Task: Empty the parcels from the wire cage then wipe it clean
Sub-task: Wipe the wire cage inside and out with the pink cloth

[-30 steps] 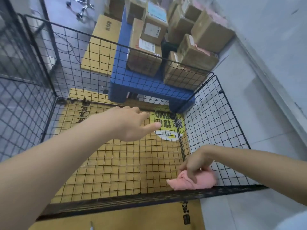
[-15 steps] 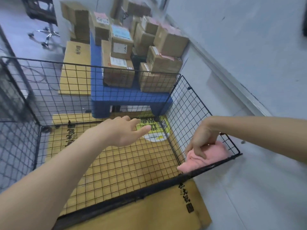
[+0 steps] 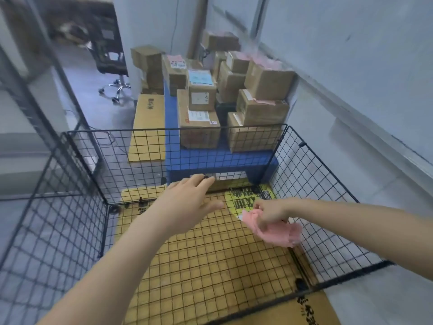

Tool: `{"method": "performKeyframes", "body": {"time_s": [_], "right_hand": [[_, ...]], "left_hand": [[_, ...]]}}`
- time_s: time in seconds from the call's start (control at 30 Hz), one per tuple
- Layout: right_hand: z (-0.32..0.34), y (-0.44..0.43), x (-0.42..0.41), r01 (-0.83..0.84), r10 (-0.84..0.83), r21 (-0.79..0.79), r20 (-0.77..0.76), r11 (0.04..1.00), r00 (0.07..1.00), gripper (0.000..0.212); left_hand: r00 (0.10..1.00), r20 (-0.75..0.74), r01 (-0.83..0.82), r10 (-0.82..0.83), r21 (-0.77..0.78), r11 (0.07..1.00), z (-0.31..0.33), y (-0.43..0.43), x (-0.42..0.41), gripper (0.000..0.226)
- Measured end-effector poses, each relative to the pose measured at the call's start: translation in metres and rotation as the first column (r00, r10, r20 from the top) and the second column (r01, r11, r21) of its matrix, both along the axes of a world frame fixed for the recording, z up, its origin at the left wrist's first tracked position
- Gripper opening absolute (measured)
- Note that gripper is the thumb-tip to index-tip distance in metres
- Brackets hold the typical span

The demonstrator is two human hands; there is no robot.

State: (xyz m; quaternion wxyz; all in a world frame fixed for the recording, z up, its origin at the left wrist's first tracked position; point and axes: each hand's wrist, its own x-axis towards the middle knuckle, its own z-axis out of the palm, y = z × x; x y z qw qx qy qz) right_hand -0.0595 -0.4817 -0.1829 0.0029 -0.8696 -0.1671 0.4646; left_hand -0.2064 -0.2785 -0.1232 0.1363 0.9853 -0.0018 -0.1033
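Note:
The black wire cage (image 3: 314, 195) stands on flattened yellow cardboard (image 3: 210, 261) and holds no parcels. My right hand (image 3: 269, 211) is inside the cage near its right wall, shut on a crumpled pink cloth (image 3: 278, 231) lifted off the wire. My left hand (image 3: 192, 200) reaches over the cage floor toward the far wall, fingers spread and holding nothing. Several brown cardboard parcels (image 3: 255, 109) are stacked on a blue pallet (image 3: 210, 160) just behind the cage.
A grey wall (image 3: 351, 66) runs along the right of the cage. Another wire panel (image 3: 35, 231) stands at the left. A flat yellow carton (image 3: 148, 127) lies left of the pallet, and an office chair (image 3: 112, 66) stands further back.
My right hand has lifted the pink cloth off the front right corner rim and carried it inward over the cage floor. My left hand reaches further toward the far wall. The view has tilted up.

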Motion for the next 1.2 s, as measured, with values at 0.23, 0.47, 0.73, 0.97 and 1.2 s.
{"method": "performKeyframes", "body": {"time_s": [0.23, 0.47, 0.73, 0.97, 1.2], "right_hand": [[-0.033, -0.007, 0.008, 0.065, -0.085, 0.095, 0.22, 0.993, 0.972, 0.049], [-0.047, -0.017, 0.002, 0.159, -0.191, 0.134, 0.271, 0.978, 0.943, 0.057], [-0.043, -0.016, -0.004, 0.263, -0.28, 0.102, 0.24, 0.959, 0.93, 0.058], [-0.052, -0.018, -0.003, 0.274, -0.3, 0.128, 0.28, 0.953, 0.912, 0.048], [-0.058, -0.024, -0.001, 0.249, -0.273, 0.119, 0.275, 0.961, 0.922, 0.054]], "left_hand": [[0.996, 0.089, 0.001, -0.007, 0.069, 0.998, 0.012, 0.032, -0.002, 0.076], [0.984, 0.178, -0.065, 0.013, 0.292, 0.954, 0.015, 0.108, 0.003, 0.077], [0.976, 0.216, -0.066, -0.012, 0.349, 0.935, 0.004, 0.166, 0.016, 0.075], [0.923, 0.379, -0.05, -0.063, 0.28, 0.959, 0.013, 0.176, 0.036, 0.074], [0.969, 0.235, 0.007, -0.074, 0.274, 0.962, -0.013, 0.183, 0.038, 0.1]]}}
